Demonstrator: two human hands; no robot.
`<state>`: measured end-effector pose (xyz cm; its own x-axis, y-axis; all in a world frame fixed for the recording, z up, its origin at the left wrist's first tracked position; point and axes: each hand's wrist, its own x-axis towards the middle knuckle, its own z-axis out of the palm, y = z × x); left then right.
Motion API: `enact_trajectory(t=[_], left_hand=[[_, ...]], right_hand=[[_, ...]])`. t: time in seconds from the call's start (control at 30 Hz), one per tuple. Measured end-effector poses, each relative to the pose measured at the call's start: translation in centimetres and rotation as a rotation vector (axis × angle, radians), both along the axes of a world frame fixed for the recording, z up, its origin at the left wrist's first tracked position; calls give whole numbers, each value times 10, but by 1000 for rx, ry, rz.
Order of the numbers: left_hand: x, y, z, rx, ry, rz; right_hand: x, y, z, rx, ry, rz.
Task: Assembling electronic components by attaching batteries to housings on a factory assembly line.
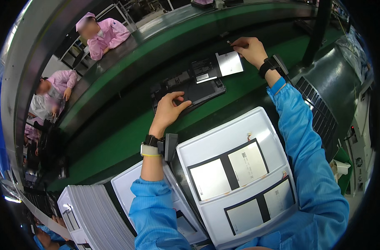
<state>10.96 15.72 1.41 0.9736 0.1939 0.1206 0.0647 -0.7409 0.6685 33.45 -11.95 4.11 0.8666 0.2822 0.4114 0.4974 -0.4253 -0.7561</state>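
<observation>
My left hand (169, 109) rests at the near left edge of a dark laptop base (206, 92), thumb and forefinger apart, with nothing visible between them. A flat battery pack (230, 63) lies over the base's far right part; one section is black with a white label, the other bright silver. Beyond the silver section, my right hand (250, 51) is closed in a pinch. From its fingertips a small cable end (229, 42) sticks out, though its full length cannot be made out. Both hands are bare, below blue sleeves.
Nearest me, a white tray (217, 139) holds more flat battery packs (247, 163). Another white tray (125, 183) and a tall stack of white trays (96, 216) stand to its left. A green conveyor belt (98, 156) runs across; people in pink (106, 35) sit beyond it.
</observation>
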Motion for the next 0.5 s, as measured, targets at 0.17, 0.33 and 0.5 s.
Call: enact_trajectory(t=[0.17,0.33,0.5], left_hand=[[8,1,-4,-96,16,25],[13,4,-12,-154,59,73],[11,-1,-4,3,12,15]], right_hand=[[-9,15,-10,59,83,75],[-11,25,-17,86,102,86],[-9,24,-21,120,165,90]])
